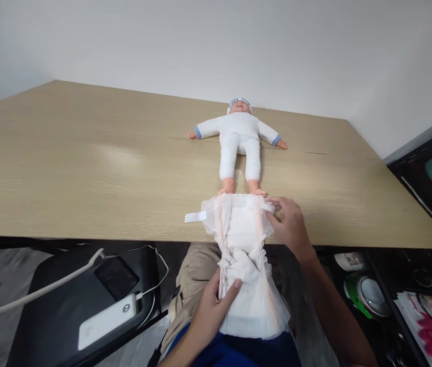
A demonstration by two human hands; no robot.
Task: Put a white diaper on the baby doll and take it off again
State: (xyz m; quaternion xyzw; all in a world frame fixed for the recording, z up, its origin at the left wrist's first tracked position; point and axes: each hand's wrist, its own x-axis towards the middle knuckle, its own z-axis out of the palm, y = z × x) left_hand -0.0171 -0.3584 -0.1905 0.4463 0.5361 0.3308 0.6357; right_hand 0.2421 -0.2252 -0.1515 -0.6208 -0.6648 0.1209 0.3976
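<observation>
An unfolded white diaper point(244, 229) hangs from the table's front edge down over my lap, its upper end lying on the tabletop. One fastening tab sticks out to its left. My left hand point(216, 303) grips the diaper's lower left side, thumb on top. At the upper right corner, by the other tab, my right hand point(287, 216) pinches the edge between thumb and fingers. Just beyond the diaper, a baby doll point(239, 140) in a white suit with blue cuffs and a white headband lies on its back, feet close to the diaper's top edge.
The wooden table point(85, 153) reaches back to a pale wall. Below left, a black chair point(55, 285) bears a white power bank point(107, 322) with a cable and a dark phone-like slab point(117, 278). Open dark shelving at right holds containers point(371, 295) and papers.
</observation>
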